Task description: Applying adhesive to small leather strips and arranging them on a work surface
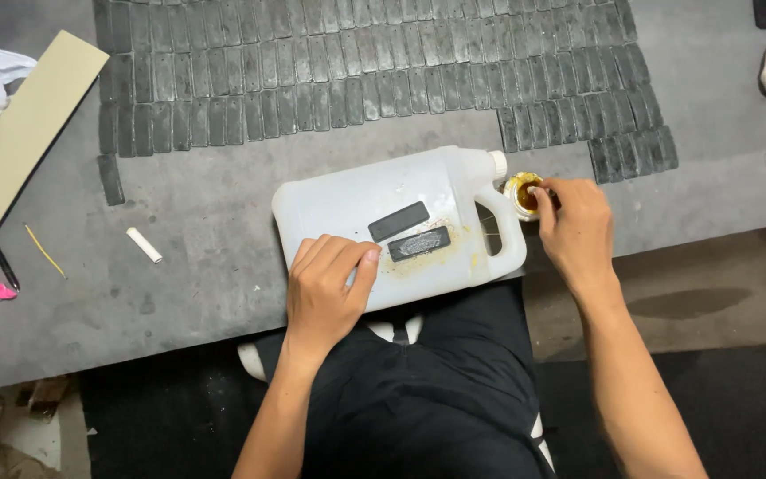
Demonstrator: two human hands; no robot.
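Here a white jug (374, 213) lies flat on the bench (206, 231), two dark strips (410, 232) set on its side. The left hand (325, 288) is rested loosely on the jug, grasping nothing. The right hand (574, 222) is pinched on something small, unclear, dipped in a glue pot (519, 193). Gluing judged in hand; next, adhesive carried steadily to a strip.

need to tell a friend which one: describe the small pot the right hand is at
Find the white jug lying flat at the table's near edge. Just beyond its capped spout sits the small pot, under the right hand's fingertips. It is round, with amber-brown contents, unlike the flat dark strips around it.
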